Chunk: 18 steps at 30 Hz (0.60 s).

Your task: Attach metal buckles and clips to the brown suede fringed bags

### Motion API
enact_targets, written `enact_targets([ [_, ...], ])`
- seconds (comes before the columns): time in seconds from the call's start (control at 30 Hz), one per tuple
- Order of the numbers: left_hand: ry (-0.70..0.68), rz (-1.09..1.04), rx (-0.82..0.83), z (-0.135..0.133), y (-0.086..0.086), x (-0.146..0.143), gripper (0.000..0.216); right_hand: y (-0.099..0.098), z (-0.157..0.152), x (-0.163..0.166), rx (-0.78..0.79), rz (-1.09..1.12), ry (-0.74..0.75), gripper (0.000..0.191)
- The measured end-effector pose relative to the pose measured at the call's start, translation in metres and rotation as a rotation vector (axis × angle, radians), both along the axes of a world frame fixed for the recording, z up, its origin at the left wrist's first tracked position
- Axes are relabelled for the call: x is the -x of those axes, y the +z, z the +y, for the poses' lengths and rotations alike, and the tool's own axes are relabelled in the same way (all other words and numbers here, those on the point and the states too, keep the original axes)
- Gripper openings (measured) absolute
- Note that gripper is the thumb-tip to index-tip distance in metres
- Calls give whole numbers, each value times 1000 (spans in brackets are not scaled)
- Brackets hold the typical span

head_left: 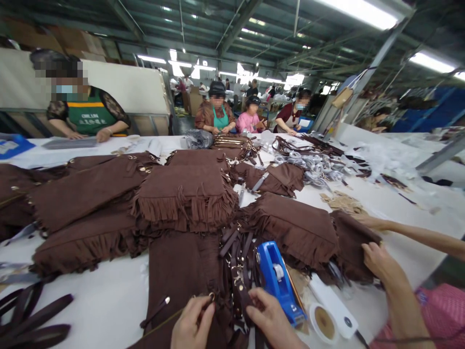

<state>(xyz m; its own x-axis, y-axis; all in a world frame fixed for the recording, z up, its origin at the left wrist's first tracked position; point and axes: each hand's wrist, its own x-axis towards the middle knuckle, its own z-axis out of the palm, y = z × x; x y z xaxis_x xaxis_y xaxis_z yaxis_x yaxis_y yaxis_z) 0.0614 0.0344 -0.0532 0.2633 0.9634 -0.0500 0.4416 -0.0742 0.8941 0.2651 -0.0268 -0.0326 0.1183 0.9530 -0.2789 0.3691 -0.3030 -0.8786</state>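
Left hand [192, 324] pinched a ring [211, 296] at the strap end, over the brown bag [181, 271] on the tabletop [109, 300]. Right hand [271, 317] gripped a strap [240, 291]; blue tape dispenser [278, 281] just right.

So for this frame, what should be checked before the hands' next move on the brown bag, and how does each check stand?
1. Left hand pinching the metal ring: ok.
2. Right hand resting on the brown strap: ok.
3. Fringed brown bag lying flat on the white table: ok.
4. Blue tape dispenser apart from the right hand: not ok, it touches.
5. Neighbouring person's hand away from this bag: ok.
6. Ring hooked to strap: cannot tell.
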Motion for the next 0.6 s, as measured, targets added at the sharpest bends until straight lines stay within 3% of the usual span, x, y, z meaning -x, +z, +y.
enact_targets([
  [0.1, 136, -351, 623, -3, 26, -21, 50, 10, -9, 14, -43, 272, 108, 24],
  [0.17, 270, -559, 777, -4, 37, -28, 55, 8, -15, 23, -2, 276, 188, 22],
  [0.23, 368, -649, 784, -4, 43, -26, 57, 1, -19, 30, 78, 338, 210, 22],
  [0.37, 432, -651, 756, -3, 45, -13, 52, -6, -24, 35, 214, 696, 159, 34],
  [0.47, 529, -675, 731, 0, 44, -2, 54, 6, -25, 34, 219, 964, 157, 55],
  [0.6, 618, -659, 698, 0, 39, 9, 58, 34, -21, 33, 175, 1193, 82, 40],
])
